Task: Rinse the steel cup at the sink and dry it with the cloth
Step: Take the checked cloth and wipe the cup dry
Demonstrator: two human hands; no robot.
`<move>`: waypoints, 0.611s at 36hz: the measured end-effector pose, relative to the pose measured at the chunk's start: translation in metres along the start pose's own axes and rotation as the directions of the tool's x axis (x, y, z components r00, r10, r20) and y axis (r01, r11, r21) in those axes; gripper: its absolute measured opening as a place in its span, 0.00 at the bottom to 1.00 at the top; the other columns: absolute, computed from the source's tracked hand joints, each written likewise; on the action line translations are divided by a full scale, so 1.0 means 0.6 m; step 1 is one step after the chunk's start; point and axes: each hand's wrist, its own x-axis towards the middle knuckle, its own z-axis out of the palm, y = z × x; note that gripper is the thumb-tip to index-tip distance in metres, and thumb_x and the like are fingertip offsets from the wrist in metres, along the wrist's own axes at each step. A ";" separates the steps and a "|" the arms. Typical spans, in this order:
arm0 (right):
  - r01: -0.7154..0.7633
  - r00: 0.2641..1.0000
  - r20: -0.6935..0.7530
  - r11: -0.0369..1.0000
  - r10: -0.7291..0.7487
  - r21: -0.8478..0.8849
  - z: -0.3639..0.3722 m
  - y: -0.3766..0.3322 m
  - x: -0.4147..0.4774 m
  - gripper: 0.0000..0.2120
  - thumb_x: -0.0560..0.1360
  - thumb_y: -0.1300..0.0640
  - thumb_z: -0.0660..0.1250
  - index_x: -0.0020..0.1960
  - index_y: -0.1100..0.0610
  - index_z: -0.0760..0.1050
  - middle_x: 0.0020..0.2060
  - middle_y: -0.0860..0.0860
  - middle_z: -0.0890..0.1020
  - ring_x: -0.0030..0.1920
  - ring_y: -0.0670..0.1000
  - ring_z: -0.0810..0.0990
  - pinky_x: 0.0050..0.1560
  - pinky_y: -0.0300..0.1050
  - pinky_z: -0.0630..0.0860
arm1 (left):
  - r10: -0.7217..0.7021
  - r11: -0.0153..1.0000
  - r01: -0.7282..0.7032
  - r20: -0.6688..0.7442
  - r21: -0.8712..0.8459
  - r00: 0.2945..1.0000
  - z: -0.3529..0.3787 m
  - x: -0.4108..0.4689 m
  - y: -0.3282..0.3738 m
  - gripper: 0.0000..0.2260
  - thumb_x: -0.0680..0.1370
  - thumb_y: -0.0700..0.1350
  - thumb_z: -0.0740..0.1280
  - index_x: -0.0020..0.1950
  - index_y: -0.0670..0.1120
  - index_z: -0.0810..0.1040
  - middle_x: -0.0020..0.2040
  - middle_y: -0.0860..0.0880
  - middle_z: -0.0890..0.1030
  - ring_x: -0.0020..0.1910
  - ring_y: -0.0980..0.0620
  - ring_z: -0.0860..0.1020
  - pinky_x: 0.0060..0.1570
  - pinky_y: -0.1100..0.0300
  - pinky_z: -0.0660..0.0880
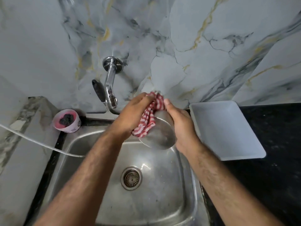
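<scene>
The steel cup (160,132) is held tilted above the back right of the steel sink (78,144), its base turned toward me. My right hand (180,126) grips its right side. My left hand (132,115) presses a red-and-white checked cloth (149,118) against the cup's left side and over its far end. The cloth hides the cup's mouth. No water runs from the chrome tap (110,88).
A pink tub with a dark scrubber (66,120) sits at the sink's back left corner. A white tray (226,129) lies on the black counter (276,144) to the right. A white cord (40,142) crosses the left ledge. The drain (131,178) is mid-basin.
</scene>
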 end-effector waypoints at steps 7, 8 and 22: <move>-0.127 0.970 -0.099 0.809 0.222 0.574 0.034 -0.017 0.018 0.29 0.86 0.38 0.64 0.74 0.60 0.80 0.63 0.62 0.88 0.65 0.66 0.85 0.63 0.59 0.83 | 0.087 0.988 -0.139 -0.508 -0.065 0.857 0.053 -0.041 -0.034 0.09 0.86 0.53 0.58 0.56 0.50 0.75 0.44 0.59 0.84 0.48 0.56 0.84 0.49 0.58 0.78; -0.120 0.965 -0.118 0.791 0.236 0.600 0.038 -0.022 0.017 0.28 0.87 0.38 0.63 0.75 0.59 0.80 0.63 0.61 0.88 0.65 0.65 0.85 0.59 0.57 0.84 | 0.148 0.986 -0.163 -0.534 0.019 0.832 0.061 -0.054 -0.041 0.09 0.86 0.54 0.58 0.58 0.51 0.73 0.47 0.59 0.82 0.51 0.53 0.82 0.51 0.54 0.77; -0.159 0.943 -0.163 0.821 0.291 0.548 0.046 0.000 0.028 0.32 0.87 0.36 0.60 0.73 0.61 0.81 0.69 0.64 0.86 0.69 0.66 0.84 0.73 0.67 0.79 | 0.448 0.733 -0.270 -0.145 0.624 0.882 0.015 -0.017 -0.053 0.16 0.86 0.44 0.64 0.72 0.39 0.76 0.79 0.40 0.69 0.81 0.36 0.60 0.76 0.38 0.60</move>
